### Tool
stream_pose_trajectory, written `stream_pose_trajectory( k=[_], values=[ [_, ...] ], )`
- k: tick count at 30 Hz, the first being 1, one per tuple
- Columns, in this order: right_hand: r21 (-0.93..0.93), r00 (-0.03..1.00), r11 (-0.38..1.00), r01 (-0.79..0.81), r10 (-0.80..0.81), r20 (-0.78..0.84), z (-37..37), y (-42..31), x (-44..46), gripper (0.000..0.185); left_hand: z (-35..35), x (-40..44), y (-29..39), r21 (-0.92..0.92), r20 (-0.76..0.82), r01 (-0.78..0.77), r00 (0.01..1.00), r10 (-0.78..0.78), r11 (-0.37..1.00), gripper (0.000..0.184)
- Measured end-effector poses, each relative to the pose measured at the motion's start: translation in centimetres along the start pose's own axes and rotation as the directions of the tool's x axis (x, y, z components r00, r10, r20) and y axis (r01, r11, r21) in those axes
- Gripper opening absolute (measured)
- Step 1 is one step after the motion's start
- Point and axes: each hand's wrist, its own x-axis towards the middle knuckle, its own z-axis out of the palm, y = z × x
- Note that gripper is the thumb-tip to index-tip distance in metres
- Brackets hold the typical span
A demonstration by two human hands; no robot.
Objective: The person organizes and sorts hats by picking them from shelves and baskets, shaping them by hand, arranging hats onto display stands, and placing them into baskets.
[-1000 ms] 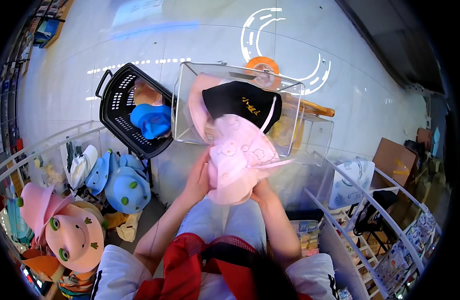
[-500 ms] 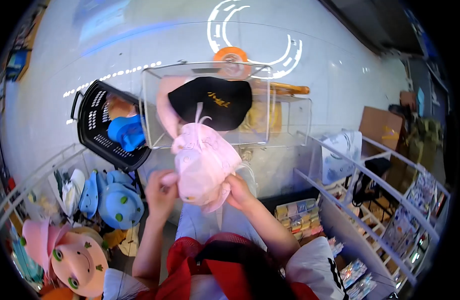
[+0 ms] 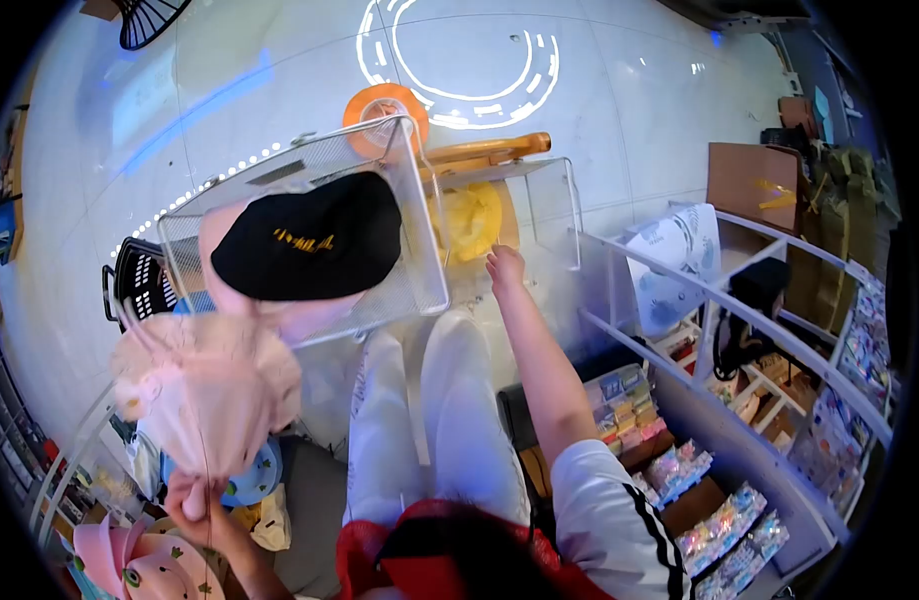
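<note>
My left hand (image 3: 192,500), at the lower left, is closed on a pale pink sun hat (image 3: 204,395) with thin ties and holds it up from below. The hat is slightly blurred and hides part of the black basket behind it. My right hand (image 3: 504,268) reaches forward, its fingers drawn together beside a yellow hat (image 3: 471,222) in the wire basket at the right. What the fingertips pinch, if anything, is too small to make out. A black cap (image 3: 309,238) with yellow lettering lies on pink hats in the nearer wire basket (image 3: 434,290).
A black plastic basket (image 3: 139,285) stands at the left. An orange round object (image 3: 384,110) sits behind the wire baskets, near a wooden bar (image 3: 489,150). White rack rails (image 3: 699,285) run along the right. Pink frog-faced hats (image 3: 159,565) lie lower left.
My left hand has carried the pink hat to the left. My right hand has let go of it and reached forward to the yellow hat. The wire basket now appears farther left and tilted.
</note>
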Motion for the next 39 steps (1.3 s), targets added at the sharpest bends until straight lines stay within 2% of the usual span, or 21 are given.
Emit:
stream_pose_trajectory(
  k=[1,3,5,7,8,10,13,14,15,16,18,19,21,23,26,29,33,34,37,38,39],
  values=[
    [-0.238,0.998,0.971,0.013,-0.025,-0.049,1.4,0.1,2.5,0.024,-0.4,-0.4,0.1,0.059,0.043,-0.063,0.997,0.060,0.996,0.021],
    [-0.414,0.909,0.886,0.212,-0.333,-0.249,3.4,5.0,10.6,0.027,1.9,-1.4,2.9,0.592,0.112,-0.348,0.929,0.354,0.727,0.019],
    [-0.585,0.882,0.784,0.205,-0.408,-0.237,4.6,6.9,11.8,0.029,-1.2,-2.9,-1.4,0.551,-0.004,-0.381,0.888,0.459,0.743,0.026],
    [-0.732,0.967,0.674,0.100,-0.239,-0.087,4.8,5.0,11.1,0.030,-8.8,-5.9,-5.9,0.547,-0.163,-0.192,0.930,0.329,0.815,0.020],
    [-0.694,0.967,0.715,0.079,-0.224,-0.120,4.6,4.4,10.5,0.030,-4.8,-6.7,-3.5,0.353,-0.200,-0.161,0.949,0.242,0.922,0.014],
    [-0.607,0.958,0.793,0.045,-0.207,-0.199,3.3,2.6,8.3,0.028,2.5,-6.7,1.1,0.220,-0.080,-0.195,0.973,0.217,0.956,0.013],
    [-0.240,0.893,0.903,0.357,-0.405,-0.197,1.0,-2.2,1.9,0.017,9.0,-7.3,5.3,0.103,0.105,-0.181,0.980,0.170,0.978,0.014],
    [-0.048,0.854,0.871,0.489,-0.489,-0.176,-0.1,-6.0,-2.4,0.015,9.3,-7.4,6.2,0.149,0.352,-0.220,0.923,0.157,0.964,0.007],
    [-0.193,0.788,0.788,0.584,-0.608,-0.100,-2.0,-8.8,-6.0,0.014,9.4,-7.7,7.4,0.187,0.574,-0.271,0.810,0.119,0.944,0.019],
    [-0.322,0.708,0.672,0.667,-0.706,-0.006,-3.9,-11.1,-9.3,0.015,11.3,-8.5,8.8,0.174,0.539,0.011,0.836,-0.105,0.985,0.018],
    [-0.380,0.294,0.177,0.908,-0.915,0.277,-7.9,-14.3,-15.5,0.025,16.1,-10.0,12.7,0.059,0.540,0.486,0.719,-0.437,0.872,0.028],
    [-0.265,0.236,0.141,0.954,-0.897,0.374,-8.6,-16.8,-18.5,0.028,16.7,-9.8,11.0,-0.028,0.733,0.402,0.630,-0.255,0.915,0.043],
    [-0.009,0.113,0.129,0.992,-0.824,0.555,-10.0,-21.8,-24.6,0.037,18.5,-10.8,11.0,-0.146,0.821,0.891,0.351,-0.449,0.429,0.054],
    [0.143,0.065,0.233,0.962,-0.704,0.707,-11.6,-22.2,-26.9,0.034,20.3,-10.3,12.0,-0.297,0.839,0.912,0.391,-0.378,0.283,0.061],
    [0.178,-0.340,-0.310,0.934,-0.621,0.706,-12.6,-22.8,-28.2,0.034,20.0,-9.6,14.4,-0.219,0.921,0.951,0.275,-0.275,0.216,0.051],
    [0.172,-0.310,-0.294,0.940,-0.533,0.787,-13.3,-23.1,-29.0,0.032,20.3,-9.6,17.1,-0.236,0.943,0.639,0.333,0.014,0.732,0.046],
    [0.197,-0.114,0.073,0.978,-0.604,0.789,-16.3,-24.0,-28.9,0.023,18.8,-10.0,19.2,-0.252,0.856,0.584,0.507,-0.104,0.771,0.043],
    [0.126,0.010,0.135,0.983,-0.722,0.692,-16.8,-24.2,-29.4,0.029,18.4,-10.1,18.8,-0.259,0.838,0.573,0.533,-0.114,0.778,0.037],
    [-0.054,0.243,0.276,0.960,-0.717,0.653,-12.0,-27.5,-34.0,0.043,16.6,-11.1,19.1,-0.154,0.861,0.369,0.506,-0.059,0.917,0.030],
    [-0.043,0.246,0.300,0.953,-0.686,0.684,-10.4,-27.2,-35.0,0.046,16.4,-11.7,18.9,-0.132,0.865,0.089,0.497,0.071,0.987,0.024],
    [-0.047,0.350,0.485,0.873,-0.558,0.752,-10.0,-26.3,-35.0,0.043,16.1,-12.3,18.7,-0.151,0.874,0.149,0.482,0.061,0.977,0.024]
  ],
)
